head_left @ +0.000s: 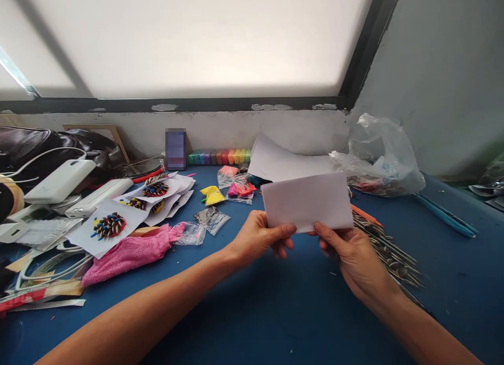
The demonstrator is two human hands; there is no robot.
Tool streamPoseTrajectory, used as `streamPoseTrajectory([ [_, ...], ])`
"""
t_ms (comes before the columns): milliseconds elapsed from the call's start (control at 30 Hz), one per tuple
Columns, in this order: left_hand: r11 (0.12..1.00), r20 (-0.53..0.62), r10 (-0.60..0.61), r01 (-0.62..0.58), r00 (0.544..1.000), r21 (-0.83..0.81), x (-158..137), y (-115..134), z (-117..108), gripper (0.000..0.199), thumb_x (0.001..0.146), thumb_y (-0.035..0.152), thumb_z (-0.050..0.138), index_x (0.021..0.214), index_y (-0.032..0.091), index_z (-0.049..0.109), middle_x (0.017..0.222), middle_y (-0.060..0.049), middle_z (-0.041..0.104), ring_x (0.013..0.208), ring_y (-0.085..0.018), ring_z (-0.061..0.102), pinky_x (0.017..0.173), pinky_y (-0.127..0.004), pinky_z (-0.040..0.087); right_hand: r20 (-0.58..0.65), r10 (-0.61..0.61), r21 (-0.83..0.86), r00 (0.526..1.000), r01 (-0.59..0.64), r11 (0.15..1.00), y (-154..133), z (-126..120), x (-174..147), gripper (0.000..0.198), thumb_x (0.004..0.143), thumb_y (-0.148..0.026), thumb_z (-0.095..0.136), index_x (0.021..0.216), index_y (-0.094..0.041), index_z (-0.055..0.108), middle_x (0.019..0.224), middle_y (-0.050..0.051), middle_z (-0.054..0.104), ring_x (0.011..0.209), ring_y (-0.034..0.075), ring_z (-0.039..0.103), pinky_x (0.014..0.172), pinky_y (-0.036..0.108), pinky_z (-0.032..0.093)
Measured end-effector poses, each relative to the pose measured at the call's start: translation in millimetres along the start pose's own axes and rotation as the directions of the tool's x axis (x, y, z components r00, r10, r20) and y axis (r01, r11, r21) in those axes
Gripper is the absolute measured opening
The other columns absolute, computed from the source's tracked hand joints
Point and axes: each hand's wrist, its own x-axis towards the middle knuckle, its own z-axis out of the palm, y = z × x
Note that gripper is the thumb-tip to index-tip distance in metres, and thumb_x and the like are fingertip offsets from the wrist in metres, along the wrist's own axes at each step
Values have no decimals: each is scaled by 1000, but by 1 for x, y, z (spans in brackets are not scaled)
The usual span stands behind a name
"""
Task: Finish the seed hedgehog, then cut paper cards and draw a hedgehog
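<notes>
We saw a blue table (307, 312) against a pale wall (220, 127). Above it, light glowed through a white blind (216, 39) edged by a dark, patchy window frame (366, 44); a grey wall (444, 76) rose on our right.

Soft backlight from the window (236, 44)

One left hand (254, 238) and one right hand (359, 256), one folded white sheet (307, 201), one pink cloth (134, 253), one phone (175, 150), one yellow packet (213, 196), two white power banks (62, 181), at least three decorated cards (82, 238), at least ten coloured blocks (225, 157)
</notes>
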Motion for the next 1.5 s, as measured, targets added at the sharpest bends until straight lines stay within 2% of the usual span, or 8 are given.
streamPoseTrajectory([
  [300, 999, -18, -12, 13, 1000, 38, 6, 5, -17, 45, 70, 51, 83, 71, 10, 65, 58, -3, 64, 44, -10, 58, 45, -21, 46, -146, -60, -32, 987, 56, 998, -7, -27, 18, 43, 52, -54, 90, 68, -19, 72, 66, 2, 67, 47, 8, 43, 43, 24, 39],
  [433, 997, -25, -45, 47, 999, 65, 8, 9, -22, 42, 67, 49, 85, 73, 12, 65, 54, -1, 63, 41, -10, 56, 42, -21, 44, -208, -101, -58, 973, 91, 994, -16, -36, 20, 49, 53, -60, 88, 77, -21, 72, 78, 3, 71, 60, 13, 59, 52, 26, 51],
  [600, 981, 90, -155, 143, 984, 132, 4, 10, -15, 38, 70, 45, 83, 67, 12, 65, 55, -2, 64, 40, -10, 55, 42, -21, 43, 42, 3, -123, 999, 2, 992, -22, -29, 11, 55, 61, -62, 83, 96, -22, 73, 95, 9, 77, 85, 25, 71, 71, 34, 59],
  [667, 974, 125, -180, 158, 976, 164, 2, 10, -11, 36, 72, 44, 82, 71, 11, 67, 59, -3, 66, 43, -11, 57, 44, -22, 45, 25, 50, -97, 998, -47, 994, -19, -25, 9, 53, 58, -60, 86, 93, -22, 74, 89, 8, 77, 81, 26, 71, 70, 37, 59],
  [1000, 990, -72, 140, -138, 987, 36, 2, 13, -7, 42, 77, 50, 77, 89, 10, 74, 85, -6, 70, 75, -15, 63, 69, -24, 50, -46, -34, -46, 998, 32, 998, -11, -17, 7, 50, 60, -56, 86, 96, -24, 75, 85, 5, 77, 78, 26, 70, 66, 38, 60],
  [1233, 974, 39, -13, 4, 999, 228, 2, 19, -16, 27, 81, 36, 67, 84, 9, 72, 74, -4, 66, 67, -13, 59, 63, -23, 45, -134, -128, -172, 983, 104, 980, -18, -34, 16, 43, 58, -50, 88, 92, -26, 74, 89, 4, 76, 87, 24, 71, 73, 33, 58],
  [1367, 928, 180, -108, 34, 978, 372, -1, 22, -16, 24, 81, 34, 64, 81, 11, 71, 68, -1, 59, 62, -12, 52, 56, -22, 38, 72, -32, -339, 997, 55, 939, -28, -35, 14, 38, 63, -56, 83, 84, -25, 78, 90, 6, 77, 85, 25, 71, 73, 34, 58],
  [1500, 888, 265, -190, 50, 946, 457, -6, 25, -13, 22, 82, 33, 64, 78, 13, 69, 67, 1, 58, 62, -11, 51, 56, -22, 37, 380, 167, -330, 910, -35, 943, -28, -26, 4, 34, 67, -55, 80, 82, -25, 79, 78, 5, 76, 68, 24, 70, 56, 33, 55],
])
